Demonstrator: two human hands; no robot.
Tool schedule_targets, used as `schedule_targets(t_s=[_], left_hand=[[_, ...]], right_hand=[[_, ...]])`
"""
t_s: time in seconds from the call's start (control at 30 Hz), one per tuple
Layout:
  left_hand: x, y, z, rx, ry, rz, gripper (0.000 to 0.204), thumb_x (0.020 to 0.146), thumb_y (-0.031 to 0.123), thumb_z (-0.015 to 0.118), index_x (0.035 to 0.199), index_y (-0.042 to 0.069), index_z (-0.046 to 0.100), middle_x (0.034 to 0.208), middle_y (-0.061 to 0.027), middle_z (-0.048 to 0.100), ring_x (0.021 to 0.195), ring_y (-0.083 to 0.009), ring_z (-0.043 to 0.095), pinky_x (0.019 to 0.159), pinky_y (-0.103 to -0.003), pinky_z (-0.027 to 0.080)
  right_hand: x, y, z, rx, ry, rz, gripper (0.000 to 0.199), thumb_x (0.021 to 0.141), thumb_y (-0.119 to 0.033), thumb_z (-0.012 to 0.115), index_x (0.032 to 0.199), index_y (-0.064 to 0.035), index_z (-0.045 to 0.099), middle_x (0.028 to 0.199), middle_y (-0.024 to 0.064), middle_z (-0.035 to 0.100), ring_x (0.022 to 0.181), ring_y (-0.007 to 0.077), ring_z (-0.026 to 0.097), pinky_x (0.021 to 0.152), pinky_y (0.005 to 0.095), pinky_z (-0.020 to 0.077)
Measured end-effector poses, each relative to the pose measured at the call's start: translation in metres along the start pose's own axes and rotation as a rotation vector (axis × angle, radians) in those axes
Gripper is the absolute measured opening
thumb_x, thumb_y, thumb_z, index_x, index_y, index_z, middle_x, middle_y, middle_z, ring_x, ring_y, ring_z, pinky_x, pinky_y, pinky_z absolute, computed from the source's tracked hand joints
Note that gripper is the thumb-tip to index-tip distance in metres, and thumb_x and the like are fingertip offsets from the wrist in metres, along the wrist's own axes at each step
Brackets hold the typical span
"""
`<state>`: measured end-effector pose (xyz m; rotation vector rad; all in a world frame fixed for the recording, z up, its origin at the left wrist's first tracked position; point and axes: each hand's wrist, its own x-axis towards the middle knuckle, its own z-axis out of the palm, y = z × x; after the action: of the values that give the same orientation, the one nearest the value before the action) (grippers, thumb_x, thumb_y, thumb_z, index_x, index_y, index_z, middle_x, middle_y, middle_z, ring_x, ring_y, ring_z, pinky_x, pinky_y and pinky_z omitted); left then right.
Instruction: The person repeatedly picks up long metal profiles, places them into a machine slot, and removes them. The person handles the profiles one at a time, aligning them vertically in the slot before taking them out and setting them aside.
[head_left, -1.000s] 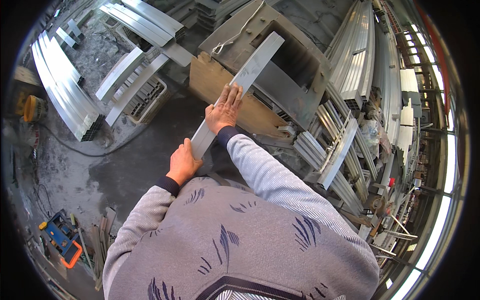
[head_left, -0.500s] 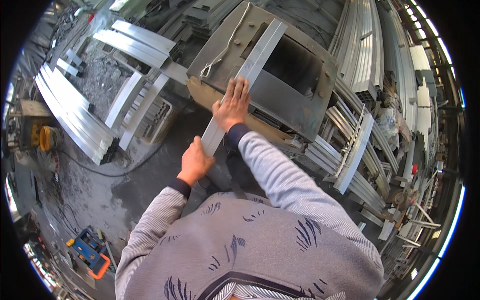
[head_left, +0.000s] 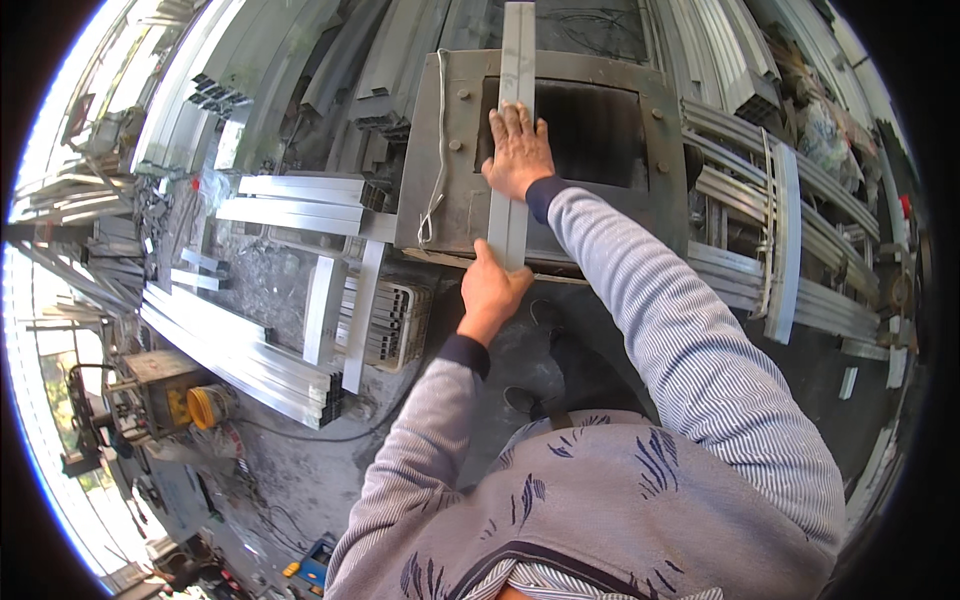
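A long silvery metal profile (head_left: 517,60) lies across the top of a dark metal bench (head_left: 425,190), its far end sticking out past the bench's far edge. My left hand (head_left: 489,292) is closed around its near end, right by the bench's near edge. Farther up, my right hand (head_left: 520,150) rests flat on the profile with fingers stretched out. Just right of the profile is a dark rectangular opening (head_left: 590,130) in the bench top. A pale cord (head_left: 439,140) trails over the bench's left side.
Shiny profiles (head_left: 235,350) are stacked on the left, beside a plastic crate (head_left: 408,330) of short pieces. Yellow bucket (head_left: 208,407) stands farther left. A rack of metal lengths (head_left: 780,240) is at the right. A dark cable (head_left: 330,432) crosses the floor.
The view has turned, so the profile now points straight ahead. It has slid away from me across the bench, and both hands have moved forward with it.
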<state>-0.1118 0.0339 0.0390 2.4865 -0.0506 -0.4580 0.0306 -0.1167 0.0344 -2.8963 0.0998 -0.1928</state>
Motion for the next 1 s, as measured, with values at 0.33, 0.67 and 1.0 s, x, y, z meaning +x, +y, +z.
schedule_targets(t_s=[0.33,0.67,1.0], left_hand=[[-0.120,-0.069,0.024,-0.055,-0.037,-0.100,0.063,0.079,0.031,0.085,0.113,-0.001,0.042,0.102,-0.0326,0.070,0.098,-0.0525,0.069,0.085,-0.057,0.056],[-0.166,-0.094,0.021,-0.014,-0.044,-0.077,0.063,0.079,0.033,0.083,0.112,-0.001,0.043,0.097,-0.0319,0.071,0.094,-0.0513,0.071,0.082,-0.056,0.057],[-0.221,-0.133,0.017,0.025,-0.039,-0.033,0.059,0.080,0.029,0.080,0.111,-0.003,0.042,0.096,-0.0351,0.070,0.093,-0.0537,0.070,0.081,-0.057,0.057]], right_hand=[[-0.130,-0.054,0.013,0.063,-0.075,-0.063,0.091,0.089,-0.035,0.065,0.166,-0.0026,0.028,0.174,0.0181,0.018,0.163,0.0378,0.011,0.127,0.0614,0.0205],[-0.179,-0.074,0.010,0.074,-0.094,-0.051,0.091,0.089,-0.036,0.064,0.165,0.0002,0.029,0.174,0.0194,0.017,0.163,0.0387,0.009,0.129,0.0585,0.0164],[-0.236,-0.106,0.011,0.129,-0.130,-0.023,0.091,0.090,-0.036,0.063,0.165,-0.0010,0.028,0.175,0.0186,0.014,0.163,0.0379,0.008,0.128,0.0593,0.0181]])
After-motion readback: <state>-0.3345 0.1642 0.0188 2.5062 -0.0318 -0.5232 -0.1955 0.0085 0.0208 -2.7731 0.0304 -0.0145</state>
